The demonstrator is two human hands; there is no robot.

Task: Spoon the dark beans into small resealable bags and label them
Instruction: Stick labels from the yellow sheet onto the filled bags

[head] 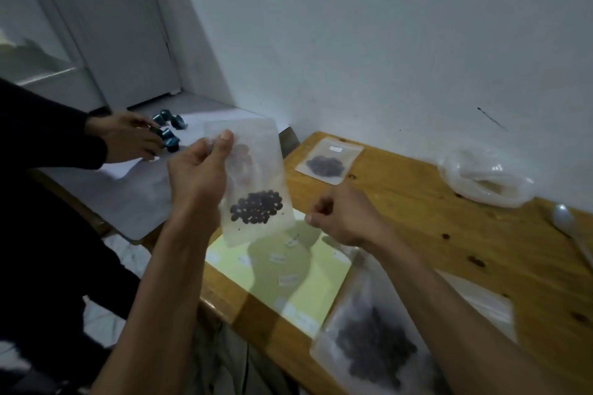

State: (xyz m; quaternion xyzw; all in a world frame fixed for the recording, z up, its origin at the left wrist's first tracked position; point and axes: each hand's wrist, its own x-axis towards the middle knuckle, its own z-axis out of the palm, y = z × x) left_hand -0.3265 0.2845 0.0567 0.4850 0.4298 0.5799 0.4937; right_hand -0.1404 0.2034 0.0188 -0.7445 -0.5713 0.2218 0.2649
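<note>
1. Left arm reaches up from the lower left, bare forearm angled toward the middle of the view, wrist bent slightly back.
2. Left hand (pixel 199 176) is raised, back of the hand toward the camera, thumb extended upward and pinching the bag (pixel 253 183) against the fingers behind it.
3. Right arm comes in from the lower right, forearm bare, running up and left.
4. Right hand (pixel 340 215) hangs just right of the bag's lower edge, fingers curled in loosely, thumb and forefinger tips drawn together; what they pinch, if anything, cannot be told.
</note>
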